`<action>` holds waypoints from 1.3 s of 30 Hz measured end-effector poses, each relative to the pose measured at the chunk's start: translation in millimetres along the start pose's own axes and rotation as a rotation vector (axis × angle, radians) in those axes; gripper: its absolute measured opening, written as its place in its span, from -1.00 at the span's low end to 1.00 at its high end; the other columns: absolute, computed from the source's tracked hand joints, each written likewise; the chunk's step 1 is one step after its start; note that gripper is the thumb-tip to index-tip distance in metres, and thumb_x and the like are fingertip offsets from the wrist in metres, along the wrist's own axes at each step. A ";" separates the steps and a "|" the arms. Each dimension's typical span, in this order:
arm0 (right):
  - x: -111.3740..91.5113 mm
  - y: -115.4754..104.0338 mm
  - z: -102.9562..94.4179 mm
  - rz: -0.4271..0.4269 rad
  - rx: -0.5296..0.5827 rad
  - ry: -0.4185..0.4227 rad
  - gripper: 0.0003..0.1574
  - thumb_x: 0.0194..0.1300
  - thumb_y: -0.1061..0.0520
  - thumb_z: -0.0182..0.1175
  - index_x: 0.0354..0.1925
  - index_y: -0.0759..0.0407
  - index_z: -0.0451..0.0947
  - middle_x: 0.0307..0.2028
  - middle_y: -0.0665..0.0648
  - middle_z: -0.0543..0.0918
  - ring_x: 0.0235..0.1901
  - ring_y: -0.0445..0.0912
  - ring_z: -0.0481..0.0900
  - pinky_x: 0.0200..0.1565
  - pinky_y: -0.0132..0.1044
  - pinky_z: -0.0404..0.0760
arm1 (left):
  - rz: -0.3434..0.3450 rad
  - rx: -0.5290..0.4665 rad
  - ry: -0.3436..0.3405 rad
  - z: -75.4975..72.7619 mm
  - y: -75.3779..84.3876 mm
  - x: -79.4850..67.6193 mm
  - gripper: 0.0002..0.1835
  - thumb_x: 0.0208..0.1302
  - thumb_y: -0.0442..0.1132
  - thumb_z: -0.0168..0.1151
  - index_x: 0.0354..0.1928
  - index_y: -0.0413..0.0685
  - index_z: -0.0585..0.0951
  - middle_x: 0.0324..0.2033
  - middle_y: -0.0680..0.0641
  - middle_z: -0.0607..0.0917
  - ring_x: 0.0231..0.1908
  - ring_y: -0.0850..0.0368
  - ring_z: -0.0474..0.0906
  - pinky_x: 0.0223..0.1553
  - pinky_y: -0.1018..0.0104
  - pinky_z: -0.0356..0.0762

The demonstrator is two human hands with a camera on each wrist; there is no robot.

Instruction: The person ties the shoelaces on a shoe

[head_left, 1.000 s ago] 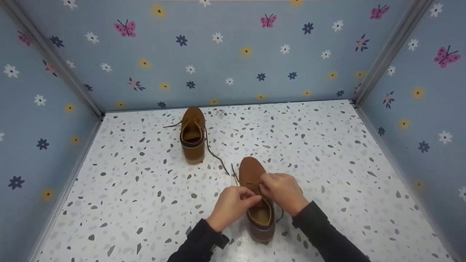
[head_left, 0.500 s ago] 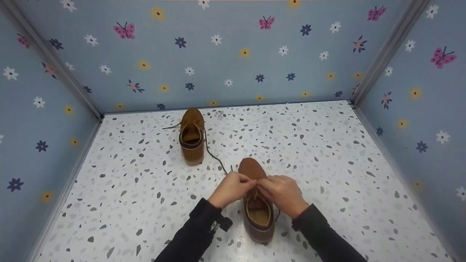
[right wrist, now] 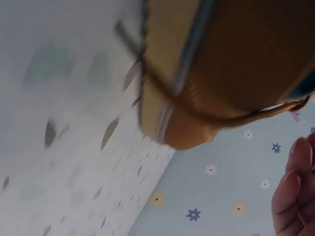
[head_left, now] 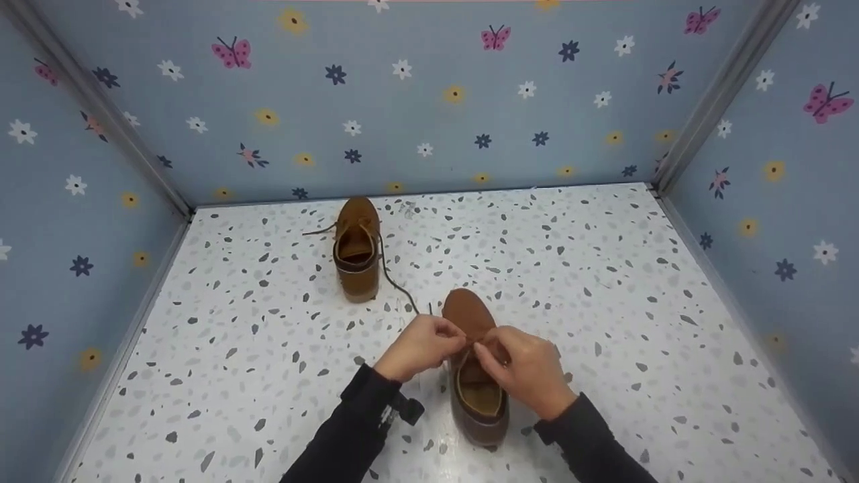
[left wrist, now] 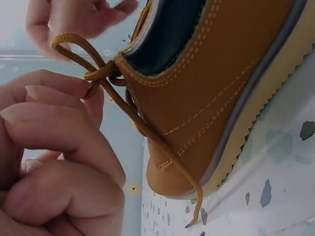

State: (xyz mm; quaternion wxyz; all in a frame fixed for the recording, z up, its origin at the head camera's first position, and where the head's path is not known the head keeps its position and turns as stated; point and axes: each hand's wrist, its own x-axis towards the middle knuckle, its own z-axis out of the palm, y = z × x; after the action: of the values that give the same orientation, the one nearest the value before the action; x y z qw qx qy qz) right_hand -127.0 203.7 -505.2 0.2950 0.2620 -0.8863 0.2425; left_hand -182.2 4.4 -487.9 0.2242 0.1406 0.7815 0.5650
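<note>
A brown lace-up shoe (head_left: 470, 310) stands on the floor, toe pointing away, with both hands at its lacing. The left hand (head_left: 417, 345) pinches the brown shoelace beside the knot. In the left wrist view a loop of shoelace (left wrist: 74, 43) rises from the knot, and a loose end hangs down the shoe's side to the floor. The right hand (head_left: 530, 365) has its thumb and index finger bent close to the lacing, by that loop. Whether it grips the lace is unclear. In the right wrist view its fingers (right wrist: 290, 191) show only at the edge.
A matching brown shoe (head_left: 357, 268) stands farther back on the left, close to the back wall, its laces trailing to both sides. Blue flowered panels (head_left: 429, 100) border the speckled white floor (head_left: 590, 268) at the back and sides.
The left hand has moved forward along the shoe to the lacing. The right hand's thumb and index finger have drawn a little apart from the left fingertips. Both shoes stay in place.
</note>
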 end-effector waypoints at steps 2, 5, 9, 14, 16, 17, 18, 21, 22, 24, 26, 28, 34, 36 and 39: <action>-1.5 -11.4 0.2 0.050 -0.015 0.012 -0.65 0.18 -0.14 0.41 -0.40 0.04 0.52 -0.59 -0.12 0.48 -0.67 -0.33 0.31 -0.65 -0.46 0.30 | -0.008 -0.058 -0.019 0.0 -0.5 -0.6 -0.87 0.26 -0.25 0.27 -0.25 -0.17 0.71 -0.54 0.03 0.61 -0.65 0.26 0.39 -0.66 0.48 0.33; -2.7 -23.9 4.0 0.097 -0.084 -0.014 -0.56 0.12 -0.24 0.43 -0.44 0.00 0.48 -0.59 -0.15 0.45 -0.68 -0.36 0.28 -0.66 -0.48 0.25 | -0.024 -0.153 -0.047 -0.7 -2.4 -1.1 -0.84 0.28 -0.24 0.27 -0.22 -0.20 0.68 -0.63 0.05 0.53 -0.71 0.28 0.32 -0.70 0.48 0.23; -3.5 -26.6 7.5 0.174 -0.098 -0.024 -0.75 0.15 0.01 0.43 -0.41 0.05 0.54 -0.55 -0.09 0.54 -0.65 -0.29 0.41 -0.62 -0.40 0.40 | -0.030 -0.223 -0.078 -2.1 -5.3 -2.1 -0.83 0.30 -0.25 0.26 -0.20 -0.23 0.65 -0.70 0.07 0.45 -0.76 0.30 0.26 -0.74 0.48 0.15; -1.1 -20.3 2.1 0.272 0.074 -0.047 -0.92 0.24 0.15 0.36 -0.36 0.08 0.63 -0.49 -0.08 0.63 -0.56 -0.27 0.49 -0.51 -0.35 0.51 | -0.005 -0.228 -0.071 -2.9 -6.5 -3.9 -0.82 0.34 -0.22 0.27 -0.22 -0.24 0.66 -0.70 0.09 0.44 -0.75 0.30 0.26 -0.71 0.49 0.18; 0.8 -18.5 -0.7 0.329 0.152 -0.064 -0.94 0.28 0.14 0.34 -0.35 0.06 0.65 -0.49 -0.11 0.64 -0.56 -0.30 0.48 -0.50 -0.37 0.51 | 0.001 -0.241 -0.067 -2.2 -7.1 -4.3 -0.80 0.37 -0.21 0.25 -0.24 -0.26 0.64 -0.70 0.08 0.43 -0.75 0.29 0.25 -0.71 0.48 0.17; 1.5 -18.0 -1.7 0.356 0.183 -0.068 -0.94 0.30 0.13 0.32 -0.35 0.05 0.66 -0.49 -0.13 0.63 -0.57 -0.30 0.47 -0.51 -0.38 0.50 | 0.004 -0.250 -0.069 -1.8 -7.4 -4.7 -0.79 0.39 -0.20 0.23 -0.24 -0.26 0.62 -0.70 0.07 0.42 -0.74 0.29 0.24 -0.71 0.48 0.16; 2.0 -17.7 -2.5 0.383 0.208 -0.070 -0.93 0.31 0.13 0.31 -0.35 0.04 0.66 -0.50 -0.15 0.62 -0.59 -0.31 0.46 -0.53 -0.39 0.49 | 0.005 -0.261 -0.070 -1.5 -7.7 -5.1 -0.78 0.41 -0.20 0.21 -0.24 -0.27 0.60 -0.69 0.07 0.41 -0.74 0.29 0.23 -0.72 0.48 0.15; 1.8 -15.7 -3.0 0.441 0.249 -0.071 -0.90 0.32 0.15 0.30 -0.37 0.01 0.65 -0.53 -0.20 0.60 -0.62 -0.31 0.45 -0.57 -0.39 0.47 | 0.009 -0.296 -0.084 -1.2 -9.4 -6.8 -0.79 0.48 -0.24 0.12 -0.24 -0.30 0.53 -0.69 0.05 0.36 -0.74 0.28 0.18 -0.72 0.47 0.11; 1.3 -14.8 -3.1 0.454 0.257 -0.069 -0.89 0.31 0.16 0.30 -0.38 0.00 0.64 -0.54 -0.20 0.59 -0.64 -0.31 0.44 -0.59 -0.38 0.47 | 0.011 -0.300 -0.083 -1.6 -10.2 -7.3 -0.80 0.49 -0.26 0.09 -0.24 -0.30 0.51 -0.69 0.05 0.35 -0.73 0.28 0.17 -0.72 0.47 0.10; 0.0 -12.4 -2.7 0.489 0.268 -0.072 -0.88 0.29 0.19 0.31 -0.40 0.01 0.63 -0.56 -0.19 0.57 -0.65 -0.30 0.44 -0.61 -0.38 0.46 | 0.012 -0.297 -0.076 -2.8 -11.8 -8.4 -0.81 0.51 -0.29 0.05 -0.24 -0.31 0.50 -0.69 0.06 0.33 -0.72 0.29 0.16 -0.71 0.48 0.11; -1.7 -9.3 -2.5 0.531 0.281 -0.079 -0.87 0.26 0.21 0.30 -0.42 0.02 0.61 -0.56 -0.16 0.57 -0.65 -0.27 0.44 -0.61 -0.37 0.46 | 0.017 -0.283 -0.060 -4.0 -14.3 -9.1 -0.83 0.51 -0.33 0.02 -0.24 -0.32 0.49 -0.69 0.07 0.31 -0.70 0.29 0.17 -0.69 0.48 0.14; -3.6 -6.1 -2.4 0.580 0.289 -0.090 -0.85 0.24 0.23 0.29 -0.45 0.04 0.58 -0.57 -0.14 0.56 -0.66 -0.25 0.44 -0.62 -0.36 0.44 | 0.028 -0.248 -0.038 -5.2 -17.2 -9.7 -0.82 0.51 -0.34 0.00 -0.25 -0.35 0.48 -0.70 0.08 0.31 -0.69 0.28 0.19 -0.68 0.47 0.17; -12.3 0.4 -4.0 0.732 0.377 -0.135 -0.86 0.25 0.27 0.27 -0.43 0.08 0.57 -0.56 -0.04 0.54 -0.67 -0.19 0.46 -0.63 -0.35 0.45 | 0.038 -0.112 0.011 -7.6 -25.2 -13.4 -0.77 0.50 -0.34 0.00 -0.26 -0.43 0.48 -0.69 0.09 0.34 -0.68 0.26 0.25 -0.65 0.44 0.22; -15.1 0.6 -5.3 0.764 0.419 -0.145 -0.87 0.25 0.29 0.27 -0.41 0.10 0.57 -0.56 -0.01 0.54 -0.67 -0.15 0.48 -0.63 -0.34 0.47 | 0.040 -0.087 0.005 -7.6 -25.2 -15.0 -0.79 0.51 -0.34 0.00 -0.27 -0.38 0.49 -0.68 0.08 0.35 -0.67 0.25 0.26 -0.64 0.43 0.23; -16.7 -0.3 -7.6 0.772 0.464 -0.168 -0.89 0.26 0.28 0.28 -0.38 0.13 0.55 -0.57 0.02 0.53 -0.64 -0.12 0.49 -0.61 -0.32 0.49 | 0.054 -0.048 0.002 -7.0 -23.1 -15.9 -0.83 0.48 -0.31 0.04 -0.25 -0.27 0.53 -0.66 0.08 0.40 -0.67 0.26 0.30 -0.64 0.43 0.25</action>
State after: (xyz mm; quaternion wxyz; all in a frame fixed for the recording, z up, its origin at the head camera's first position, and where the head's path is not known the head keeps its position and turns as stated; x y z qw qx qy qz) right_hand -112.3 213.3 -510.6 0.0439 -0.0096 -0.8621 0.5047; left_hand -171.3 -16.3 -504.9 0.2115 0.1556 0.7638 0.5897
